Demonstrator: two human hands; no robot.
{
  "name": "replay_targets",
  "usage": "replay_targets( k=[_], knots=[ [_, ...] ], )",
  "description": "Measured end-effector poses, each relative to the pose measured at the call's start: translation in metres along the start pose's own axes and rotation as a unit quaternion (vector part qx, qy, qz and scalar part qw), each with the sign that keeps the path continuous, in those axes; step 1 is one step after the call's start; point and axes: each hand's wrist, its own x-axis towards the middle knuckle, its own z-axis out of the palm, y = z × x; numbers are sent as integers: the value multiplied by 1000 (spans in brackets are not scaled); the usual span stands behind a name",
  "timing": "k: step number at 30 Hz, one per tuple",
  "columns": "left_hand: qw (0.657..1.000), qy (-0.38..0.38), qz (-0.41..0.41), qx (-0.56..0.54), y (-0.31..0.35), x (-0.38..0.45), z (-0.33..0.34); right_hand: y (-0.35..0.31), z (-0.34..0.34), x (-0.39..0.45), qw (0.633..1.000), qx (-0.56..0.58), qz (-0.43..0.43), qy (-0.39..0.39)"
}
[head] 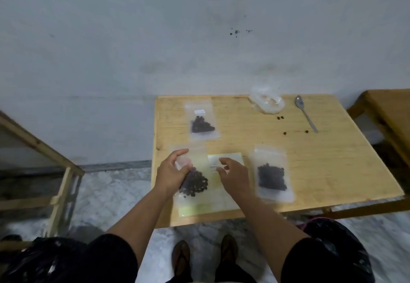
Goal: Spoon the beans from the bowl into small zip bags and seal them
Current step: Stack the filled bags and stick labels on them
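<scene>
Nearest us: our feet point(204, 258) on the floor, dark sleeves either side, both forearms reaching up onto the wooden table point(321, 171). Our left hand point(172, 172) grips the near-left zip bag point(195, 182) around its upper part, fingers and thumb curled on the plastic; the beans sit bunched low in the bag. The bag's long axis runs away from us, the mouth end at the far side, under the left hand's fingers. Our right hand point(233, 176) hovers just beside it, to its right, fingers loosely curled and holding nothing, over a pale sheet point(226, 160). We judge the seal comes next, so the right hand needs to move left to the bag mouth; it is near, the left is already on it. Two more filled bags lie flat: one at right point(271, 175), one at far left point(203, 121). The spoon point(305, 112) lies far right, well apart from both hands, with loose beans point(280, 117) near it and a crumpled clear plastic point(267, 102) beside. We can't make out a bowl.
</scene>
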Motion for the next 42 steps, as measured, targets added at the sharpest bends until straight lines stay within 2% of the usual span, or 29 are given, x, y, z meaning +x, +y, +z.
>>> replay_targets(
  k=[3, 6, 18, 22, 26, 37, 42],
  knots=[
    [1000, 13, -10, 11, -17, -3, -17, 3, 15, 0, 998, -65, 12, -8],
    [1000, 16, -12, 6, -28, -4, -26, -1, 23, 1, 996, -88, 0, 16],
    [998, -2, -58, -39, -22, 2, -26, -16, 27, 6, 997, -27, 19, 66],
    [999, -7, -39, -38, -13, 6, -25, -34, 11, 12, 992, 50, 33, 112],
    [999, -13, -18, -37, -2, 9, -21, -63, -2, 19, 988, 96, -2, 124],
    [996, -38, 54, -64, 21, 11, -22, -85, 1, 18, 982, 55, -111, 142],
    [994, -42, 65, -80, 22, 6, -25, -90, 0, 16, 988, 75, -81, 109]
  ],
)
